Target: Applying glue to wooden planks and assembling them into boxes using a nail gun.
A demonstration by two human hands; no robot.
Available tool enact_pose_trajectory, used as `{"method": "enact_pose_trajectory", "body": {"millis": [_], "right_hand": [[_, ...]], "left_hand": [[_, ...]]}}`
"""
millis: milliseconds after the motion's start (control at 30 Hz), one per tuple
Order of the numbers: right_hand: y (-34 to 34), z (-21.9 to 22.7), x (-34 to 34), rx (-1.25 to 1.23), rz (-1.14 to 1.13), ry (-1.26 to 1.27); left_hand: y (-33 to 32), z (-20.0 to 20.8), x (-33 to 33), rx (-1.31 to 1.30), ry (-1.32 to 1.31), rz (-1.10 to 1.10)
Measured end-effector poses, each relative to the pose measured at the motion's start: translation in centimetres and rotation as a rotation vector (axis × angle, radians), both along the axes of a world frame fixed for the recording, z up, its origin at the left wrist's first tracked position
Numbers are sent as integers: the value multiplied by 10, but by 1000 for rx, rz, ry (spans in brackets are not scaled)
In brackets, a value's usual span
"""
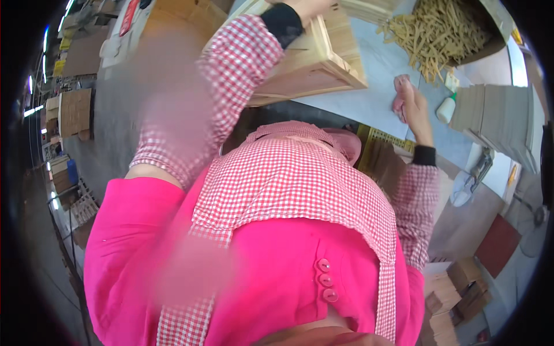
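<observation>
A pale wooden box-like piece (291, 75) with a framed edge stands on the light-blue table top (369, 75) in front of me. At the upper edge of the view, my left hand (311, 8) is at the top of this wooden piece; its fingers are mostly cut off, so their grip does not show. To the right, my right hand (418, 112) is closed on a crumpled pink cloth (399, 98), held low over the table top. Just beyond that hand lies a white bottle with a green cap (446, 108).
A cardboard box (501, 26) at the far right spills a heap of tan strips (438, 34). Stacked grey boards (493, 118) stand by the bottle. A yellow crate (388, 140) sits below the table edge. Blurred patches cover part of the left side.
</observation>
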State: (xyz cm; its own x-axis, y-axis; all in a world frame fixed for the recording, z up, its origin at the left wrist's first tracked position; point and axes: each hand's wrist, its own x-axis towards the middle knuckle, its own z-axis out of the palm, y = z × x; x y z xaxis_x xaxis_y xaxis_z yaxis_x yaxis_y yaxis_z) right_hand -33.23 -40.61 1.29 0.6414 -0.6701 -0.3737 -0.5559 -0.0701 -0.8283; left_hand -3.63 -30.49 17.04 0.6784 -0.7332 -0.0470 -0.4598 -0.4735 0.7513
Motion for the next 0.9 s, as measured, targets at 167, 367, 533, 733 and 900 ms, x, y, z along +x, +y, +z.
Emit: {"method": "enact_pose_trajectory", "body": {"millis": [167,367,533,733,900], "right_hand": [[-14,7,81,3,-51,-564],[-31,54,125,-136,143,-618],[-28,42,142,-103,123,-604],[-24,49,153,-18,35,-553],[-12,44,162,8,-27,-718]], "left_hand": [[14,-24,39,-562,55,49],[58,-96,111,-931,278,82],[68,-91,111,-808,323,165],[71,-82,110,-686,573,306],[86,-78,112,-529,379,274]]}}
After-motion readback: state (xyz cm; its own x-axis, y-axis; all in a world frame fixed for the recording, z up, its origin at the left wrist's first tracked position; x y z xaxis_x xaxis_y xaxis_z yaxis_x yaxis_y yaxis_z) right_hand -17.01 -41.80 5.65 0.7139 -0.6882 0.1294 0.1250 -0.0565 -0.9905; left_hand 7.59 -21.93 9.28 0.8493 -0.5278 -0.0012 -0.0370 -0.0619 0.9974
